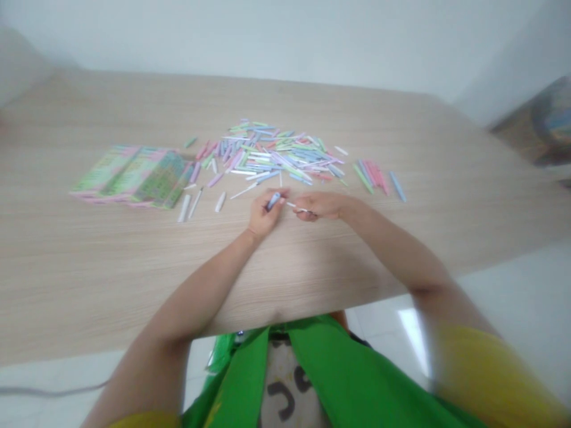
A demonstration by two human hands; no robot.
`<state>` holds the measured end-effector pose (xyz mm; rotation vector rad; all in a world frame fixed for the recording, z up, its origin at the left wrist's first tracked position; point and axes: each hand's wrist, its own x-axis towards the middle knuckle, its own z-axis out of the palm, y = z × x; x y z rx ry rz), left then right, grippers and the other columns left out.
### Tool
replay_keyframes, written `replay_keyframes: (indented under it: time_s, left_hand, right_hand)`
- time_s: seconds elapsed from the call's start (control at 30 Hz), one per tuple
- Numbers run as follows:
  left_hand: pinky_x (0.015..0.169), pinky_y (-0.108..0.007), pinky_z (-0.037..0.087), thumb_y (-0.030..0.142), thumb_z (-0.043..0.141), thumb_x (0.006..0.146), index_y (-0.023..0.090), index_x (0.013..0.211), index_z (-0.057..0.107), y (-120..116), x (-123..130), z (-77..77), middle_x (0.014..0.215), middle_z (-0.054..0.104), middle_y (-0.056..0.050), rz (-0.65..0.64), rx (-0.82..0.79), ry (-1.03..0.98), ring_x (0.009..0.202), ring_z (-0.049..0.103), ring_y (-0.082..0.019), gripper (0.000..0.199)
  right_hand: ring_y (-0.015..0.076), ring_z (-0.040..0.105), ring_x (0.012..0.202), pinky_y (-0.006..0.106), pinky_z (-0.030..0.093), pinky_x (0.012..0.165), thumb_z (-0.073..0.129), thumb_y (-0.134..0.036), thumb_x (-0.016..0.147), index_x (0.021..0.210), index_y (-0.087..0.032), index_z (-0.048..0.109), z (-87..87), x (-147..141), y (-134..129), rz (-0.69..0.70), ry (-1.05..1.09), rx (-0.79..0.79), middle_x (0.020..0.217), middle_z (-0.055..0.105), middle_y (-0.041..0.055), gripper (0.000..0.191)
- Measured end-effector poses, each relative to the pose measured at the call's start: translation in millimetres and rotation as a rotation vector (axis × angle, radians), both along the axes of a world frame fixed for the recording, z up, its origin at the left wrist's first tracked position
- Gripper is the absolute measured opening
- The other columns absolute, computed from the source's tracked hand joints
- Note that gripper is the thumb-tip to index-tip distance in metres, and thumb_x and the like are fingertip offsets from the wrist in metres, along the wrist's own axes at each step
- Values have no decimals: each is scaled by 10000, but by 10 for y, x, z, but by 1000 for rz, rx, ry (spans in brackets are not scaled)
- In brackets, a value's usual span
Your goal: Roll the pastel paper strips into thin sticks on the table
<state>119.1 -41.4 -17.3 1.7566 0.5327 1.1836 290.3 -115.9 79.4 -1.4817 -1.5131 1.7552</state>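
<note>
My left hand [264, 215] is closed around a short light-blue pen barrel [273, 201], just in front of the pile. To its right, my right hand [322, 205] pinches a thin white pen refill [291, 204] that points towards the left hand. Blur hides whether the refill touches the barrel. Behind both hands spreads a heap of pastel pen parts [276, 156] in blue, green, pink, purple and white. Near my left hand lie a white pen part [220, 202], a thin refill [195, 202] and a white barrel [184, 208].
Several green-and-pink printed boxes [116, 177] lie at the left of the wooden table [285, 267]. A row of pink, green and blue pen parts [373, 176] lies on the right, with one blue piece [397, 186] apart. A wall [285, 41] rises behind.
</note>
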Motion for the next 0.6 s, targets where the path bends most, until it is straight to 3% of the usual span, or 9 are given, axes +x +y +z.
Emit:
replay_keyframes:
  time_s: [0.1,0.23,0.33,0.43,0.6]
  left_hand:
    - [583,-269,379,579,560,917,184,667,606,-58,-8,-10,571,540,8,-22,67,121,561,479,-121,470]
    - [582,-273,362,506,517,951,193,688,574,-113,2,-24,571,525,15,263,60,91,558,477,-128,412]
    - [632,-275,399,466,471,980,191,752,597,-131,5,-29,648,597,-6,493,20,38,619,539,-142,379]
    - [647,-267,410,443,457,994,187,789,609,-173,-2,-36,681,619,-9,551,36,39,641,559,-141,361]
    - [621,-249,403,367,457,1006,188,859,626,-344,-13,-29,707,643,-6,400,232,100,610,565,-123,286]
  right_hand:
    - [64,221,483,186,203,463,516,-348,937,649,-207,367,-72,-150,-63,-2,112,-77,529,302,-76,354]
    - [81,356,503,190,313,496,514,-205,788,783,-195,454,-188,-258,-239,-315,448,-195,619,471,-36,62]
    - [78,413,513,190,300,480,505,-96,584,934,-196,474,-272,-326,-434,-537,687,-160,774,587,-14,365]
    - [62,433,497,185,235,445,519,-63,577,1037,-220,468,-380,-452,-548,-617,680,-8,858,599,-31,490]
    - [40,383,433,216,267,429,555,-232,816,1087,-243,468,-617,-737,-552,-819,526,485,773,488,-79,285]
